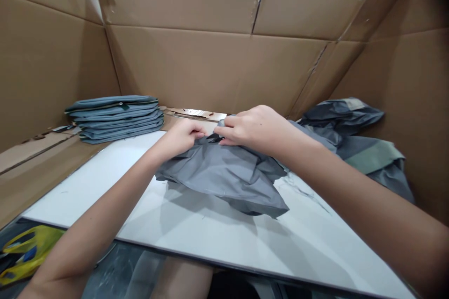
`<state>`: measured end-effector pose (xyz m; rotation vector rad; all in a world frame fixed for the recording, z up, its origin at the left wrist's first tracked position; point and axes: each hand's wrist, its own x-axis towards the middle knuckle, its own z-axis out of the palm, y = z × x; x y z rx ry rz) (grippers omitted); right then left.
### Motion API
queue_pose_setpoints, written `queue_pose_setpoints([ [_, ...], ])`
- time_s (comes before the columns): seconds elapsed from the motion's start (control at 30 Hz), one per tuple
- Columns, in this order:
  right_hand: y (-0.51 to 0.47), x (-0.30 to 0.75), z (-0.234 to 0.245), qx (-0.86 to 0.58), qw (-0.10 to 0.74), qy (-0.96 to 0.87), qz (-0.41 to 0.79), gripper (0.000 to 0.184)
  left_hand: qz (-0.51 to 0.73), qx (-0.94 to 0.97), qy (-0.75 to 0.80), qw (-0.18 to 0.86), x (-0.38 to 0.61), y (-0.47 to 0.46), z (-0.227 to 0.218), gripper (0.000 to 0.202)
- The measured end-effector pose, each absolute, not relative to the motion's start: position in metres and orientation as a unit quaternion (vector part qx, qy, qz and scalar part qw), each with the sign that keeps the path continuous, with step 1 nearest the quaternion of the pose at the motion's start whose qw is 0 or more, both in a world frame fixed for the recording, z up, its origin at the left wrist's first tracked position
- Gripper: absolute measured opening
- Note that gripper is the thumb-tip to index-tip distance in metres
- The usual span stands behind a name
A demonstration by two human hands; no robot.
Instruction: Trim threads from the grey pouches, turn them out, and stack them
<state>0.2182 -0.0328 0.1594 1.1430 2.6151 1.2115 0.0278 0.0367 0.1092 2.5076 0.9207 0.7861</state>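
A piece of thin grey fabric [224, 173] hangs in loose folds over the middle of the white tabletop, its lower edge lifted and casting a shadow. At its upper left edge, my left hand [184, 138] is closed, pinching the cloth between thumb and fingers. My right hand [250, 126] is closed just to the right, at the same edge. Dark pointed blades, which look like small thread snips [213, 138], stick out from the right fingers toward the left fingertips. The right palm and the tool's handle are hidden.
Folded blue-grey pieces [115, 119] are stacked at the back left. Crumpled grey fabric [372, 159] with a green band lies at the right. Cardboard walls [210, 65] enclose the back and sides of the white tabletop [168, 224]. A yellow bag [38, 247] sits below, left.
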Motion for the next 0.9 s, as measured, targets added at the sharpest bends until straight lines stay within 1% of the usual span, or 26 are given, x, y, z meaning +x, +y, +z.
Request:
queue_pose_setpoints([
  [0.2, -0.030, 0.213, 0.164, 0.394, 0.037, 0.843, 0.364, 0.024, 0.282, 0.888, 0.318, 0.173, 0.029, 0.035, 0.109, 0.023],
  [0.37, -0.027, 0.216, 0.163, 0.383, 0.027, 0.848, 0.365, 0.022, 0.284, 0.888, 0.321, 0.170, 0.029, 0.036, 0.110, 0.023],
  [0.6, -0.022, 0.223, 0.156, 0.373, 0.003, 0.854, 0.363, 0.031, 0.282, 0.887, 0.327, 0.165, 0.031, 0.040, 0.108, 0.024],
  [0.67, -0.021, 0.230, 0.153, 0.363, -0.022, 0.856, 0.368, 0.033, 0.285, 0.886, 0.328, 0.163, 0.032, 0.042, 0.107, 0.024],
  [0.77, -0.028, 0.245, 0.144, 0.360, -0.088, 0.853, 0.368, 0.035, 0.294, 0.882, 0.336, 0.152, 0.034, 0.043, 0.105, 0.024],
  [0.83, -0.039, 0.256, 0.135, 0.402, -0.158, 0.834, 0.342, 0.037, 0.300, 0.882, 0.334, 0.141, 0.034, 0.042, 0.102, 0.024],
  [0.9, -0.052, 0.265, 0.124, 0.485, -0.255, 0.794, 0.264, 0.037, 0.303, 0.884, 0.331, 0.134, 0.034, 0.041, 0.100, 0.026],
])
